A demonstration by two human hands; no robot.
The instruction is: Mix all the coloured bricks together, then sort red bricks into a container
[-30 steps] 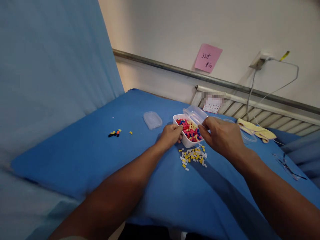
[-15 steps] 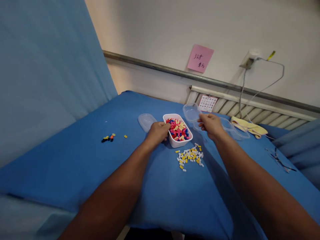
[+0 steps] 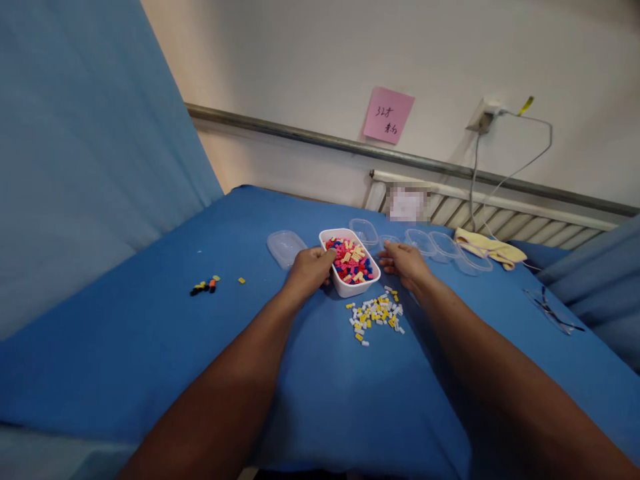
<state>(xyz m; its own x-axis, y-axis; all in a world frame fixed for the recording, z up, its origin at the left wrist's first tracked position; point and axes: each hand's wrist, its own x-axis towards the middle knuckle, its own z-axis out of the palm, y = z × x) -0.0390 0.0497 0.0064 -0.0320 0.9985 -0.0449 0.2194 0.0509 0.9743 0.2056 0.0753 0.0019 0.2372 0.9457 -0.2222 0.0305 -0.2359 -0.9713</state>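
My left hand [image 3: 311, 270] is closed on the left rim of a white plastic tub [image 3: 351, 290], its thumb over the edge. Small toy bricks [image 3: 351, 259] in pink, red, blue and cream fill the tub. To its right, my right hand [image 3: 406, 262] has its fingers slightly apart, with nothing visible between them. Its fingertips are close to a small clear container [image 3: 389, 241]; whether they touch it I cannot make out. Another clear container [image 3: 363, 231] stands behind the tub. White and yellow bricks [image 3: 375, 315] lie loose in front of the tub.
A translucent lid [image 3: 286, 249] lies left of the tub. Further left are a few black, yellow and orange bricks [image 3: 204, 287]. Several clear containers [image 3: 444, 245], a yellow cloth [image 3: 490, 248] and glasses [image 3: 553, 312] lie rightward. A radiator [image 3: 450, 215] and wall stand behind.
My right hand has let go of the clear container, which now stands behind the tub, and has come nearer to the tub. My left hand still grips the rim. The view has shifted slightly.
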